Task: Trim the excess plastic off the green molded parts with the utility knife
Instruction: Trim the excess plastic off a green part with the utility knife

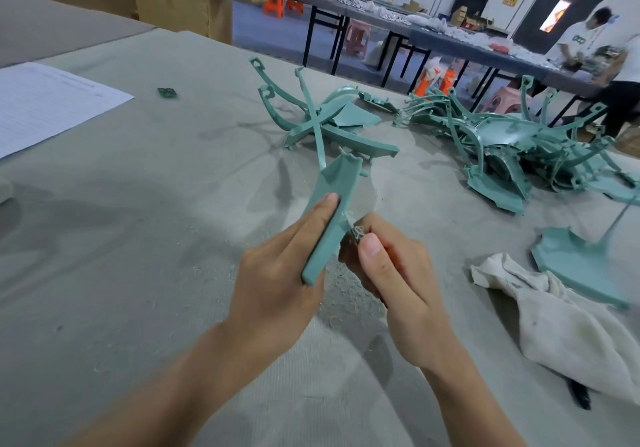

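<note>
Head view: my left hand (277,270) held a green part (334,200) clear of the table (138,238), so that my right hand (394,276), closed round the knife (356,235), could set its tip against the part's right edge. The part's long axis ran up and away, jagged end toward the piles of parts (351,116) beyond.
</note>
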Demonstrator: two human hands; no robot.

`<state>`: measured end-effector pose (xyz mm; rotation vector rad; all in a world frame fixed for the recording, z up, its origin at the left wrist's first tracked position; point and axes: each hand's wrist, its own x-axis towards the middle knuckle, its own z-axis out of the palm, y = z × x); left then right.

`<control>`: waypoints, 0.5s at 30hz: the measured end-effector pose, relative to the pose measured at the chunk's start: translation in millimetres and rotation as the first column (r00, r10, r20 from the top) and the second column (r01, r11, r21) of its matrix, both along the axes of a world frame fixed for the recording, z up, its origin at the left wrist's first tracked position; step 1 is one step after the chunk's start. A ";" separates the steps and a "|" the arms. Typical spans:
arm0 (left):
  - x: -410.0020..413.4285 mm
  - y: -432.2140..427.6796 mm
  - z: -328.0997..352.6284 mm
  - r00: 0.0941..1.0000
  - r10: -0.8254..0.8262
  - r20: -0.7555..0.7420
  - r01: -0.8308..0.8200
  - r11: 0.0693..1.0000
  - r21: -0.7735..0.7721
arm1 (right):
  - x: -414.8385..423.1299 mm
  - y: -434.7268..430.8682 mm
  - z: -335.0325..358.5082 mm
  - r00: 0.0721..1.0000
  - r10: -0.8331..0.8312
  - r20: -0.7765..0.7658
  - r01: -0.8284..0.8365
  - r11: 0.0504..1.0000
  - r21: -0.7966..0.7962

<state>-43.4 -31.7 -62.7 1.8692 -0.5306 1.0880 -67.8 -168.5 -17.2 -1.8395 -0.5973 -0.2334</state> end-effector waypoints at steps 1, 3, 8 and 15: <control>0.1 -0.6 -0.4 1.000 0.005 -0.002 -0.005 1.000 -0.007 | 0.0 0.8 0.4 1.000 0.003 -0.007 -0.003 1.000 0.001; 0.4 -1.4 -1.5 1.000 0.024 -0.009 -0.024 1.000 -0.008 | 0.4 1.8 0.6 0.999 0.006 -0.033 -0.006 1.000 -0.005; 1.4 -2.9 -3.9 0.998 0.061 -0.009 -0.061 0.998 0.005 | 1.6 2.3 -0.9 0.998 -0.007 -0.068 0.006 1.000 -0.016; -1.2 -1.5 -4.5 0.996 0.033 -0.078 -0.035 0.999 -0.025 | 3.3 6.9 -0.8 0.992 -0.120 0.035 0.123 0.990 -0.071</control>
